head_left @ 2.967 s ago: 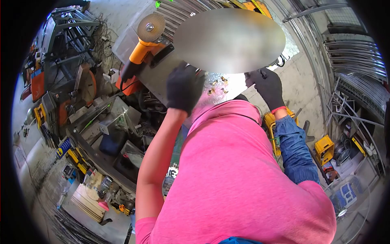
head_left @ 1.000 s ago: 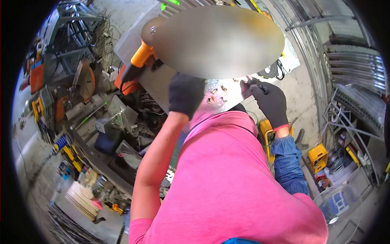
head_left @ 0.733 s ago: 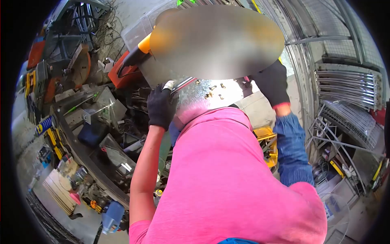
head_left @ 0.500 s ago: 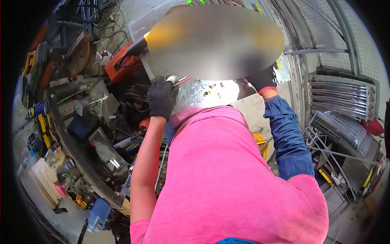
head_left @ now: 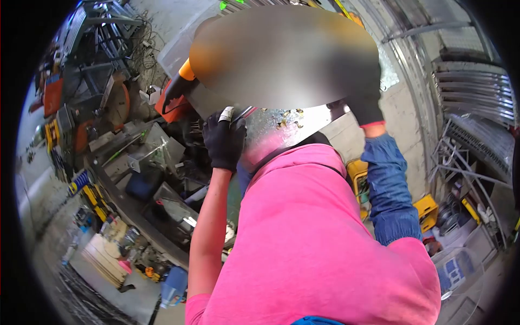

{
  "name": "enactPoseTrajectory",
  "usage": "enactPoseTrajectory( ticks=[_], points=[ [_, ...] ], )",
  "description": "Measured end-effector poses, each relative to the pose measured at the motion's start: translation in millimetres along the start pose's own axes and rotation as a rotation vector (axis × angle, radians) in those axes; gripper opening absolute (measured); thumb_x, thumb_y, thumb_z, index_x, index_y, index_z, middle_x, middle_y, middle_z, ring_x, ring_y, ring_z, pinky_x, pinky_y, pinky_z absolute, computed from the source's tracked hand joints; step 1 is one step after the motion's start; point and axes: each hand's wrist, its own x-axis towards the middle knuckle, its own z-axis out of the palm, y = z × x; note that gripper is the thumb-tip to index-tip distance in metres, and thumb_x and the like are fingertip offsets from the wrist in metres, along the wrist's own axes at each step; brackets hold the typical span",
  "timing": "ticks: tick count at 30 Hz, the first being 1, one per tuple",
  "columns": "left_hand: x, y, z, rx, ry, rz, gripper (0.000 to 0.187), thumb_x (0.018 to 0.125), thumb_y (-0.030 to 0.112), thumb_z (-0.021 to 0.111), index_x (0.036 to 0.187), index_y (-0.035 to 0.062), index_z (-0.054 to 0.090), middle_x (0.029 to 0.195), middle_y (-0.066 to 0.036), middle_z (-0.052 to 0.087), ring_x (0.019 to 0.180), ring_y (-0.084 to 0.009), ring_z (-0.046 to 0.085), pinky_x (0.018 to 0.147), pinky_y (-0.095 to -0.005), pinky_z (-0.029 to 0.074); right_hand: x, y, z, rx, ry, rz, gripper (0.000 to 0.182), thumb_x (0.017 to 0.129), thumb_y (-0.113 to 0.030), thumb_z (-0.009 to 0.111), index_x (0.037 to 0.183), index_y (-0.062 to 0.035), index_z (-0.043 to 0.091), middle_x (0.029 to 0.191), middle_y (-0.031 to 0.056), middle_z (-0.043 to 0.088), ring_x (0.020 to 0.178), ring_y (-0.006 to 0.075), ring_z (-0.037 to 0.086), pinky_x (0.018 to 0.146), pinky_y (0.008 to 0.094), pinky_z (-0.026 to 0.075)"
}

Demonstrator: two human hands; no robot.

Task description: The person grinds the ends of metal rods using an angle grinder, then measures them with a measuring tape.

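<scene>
Left grip (head_left: 223, 142) closed, shiny speckled metal sheet (head_left: 281, 125)

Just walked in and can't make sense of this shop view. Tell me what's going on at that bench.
A person in a pink shirt works at a shiny metal sheet strewn with small brass-coloured fittings. The gloved left hand grips a thin rod-like tool at the sheet's near edge. The gloved right hand, blue sleeve below it, reaches to the sheet's far side; what it holds is hidden. An orange angle grinder lies beside the sheet.
</scene>
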Motion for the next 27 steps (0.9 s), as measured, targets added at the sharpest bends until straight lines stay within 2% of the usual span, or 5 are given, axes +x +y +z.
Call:
enactPoseTrajectory(
  ticks=[4,8,18,24,27],
  points=[
    [17,12,9,0.080,-0.036,0.123,0.069,0.084,0.035,0.087,0.146,0.0118,0.066,0.146,-0.018,0.064,0.140,-0.0439,0.057,0.120,-0.0568,0.043,-18,93,-26,0.007,0.390,0.240,0.036,0.098,-0.033,0.082,0.125,-0.0092,0.077,0.112,0.0105,0.077,0.103,0.0289,0.073,0.091,0.0421,0.058],
    [27,22,37,0.157,-0.015,0.149,0.069,0.082,0.029,0.084,0.146,0.0097,0.065,0.143,-0.019,0.064,0.136,-0.0451,0.058,0.117,-0.0581,0.043,-36,184,-20,0.307,0.062,0.838,0.043,0.109,-0.036,0.068,0.134,-0.0030,0.077,0.118,0.0115,0.081,0.107,0.0199,0.074,0.096,0.0364,0.057],
    [34,12,38,0.093,-0.162,0.179,0.076,0.096,0.047,0.077,0.156,0.0094,0.050,0.142,-0.021,0.061,0.128,-0.0482,0.060,0.111,-0.0642,0.045,-41,180,8,0.244,0.103,0.967,0.040,0.112,-0.029,0.065,0.132,0.0038,0.075,0.098,0.0037,0.077,0.088,0.0070,0.067,0.076,0.0245,0.054],
    [40,10,38,0.080,-0.257,0.182,0.088,0.095,0.054,0.079,0.157,0.0030,0.044,0.130,-0.024,0.060,0.114,-0.0438,0.060,0.099,-0.0590,0.047,-41,174,0,0.243,0.108,1.008,0.039,0.111,-0.020,0.054,0.133,0.0036,0.075,0.104,0.0039,0.076,0.095,0.0094,0.068,0.080,0.0259,0.052],
    [36,12,41,0.121,-0.192,0.164,0.072,0.106,0.058,0.064,0.155,0.0096,0.045,0.136,-0.026,0.060,0.119,-0.0511,0.062,0.101,-0.0663,0.048,-44,178,-7,0.040,0.004,0.982,0.042,0.109,-0.019,0.049,0.133,0.0050,0.075,0.111,0.0097,0.079,0.100,0.0154,0.070,0.088,0.0313,0.054]
  ],
)
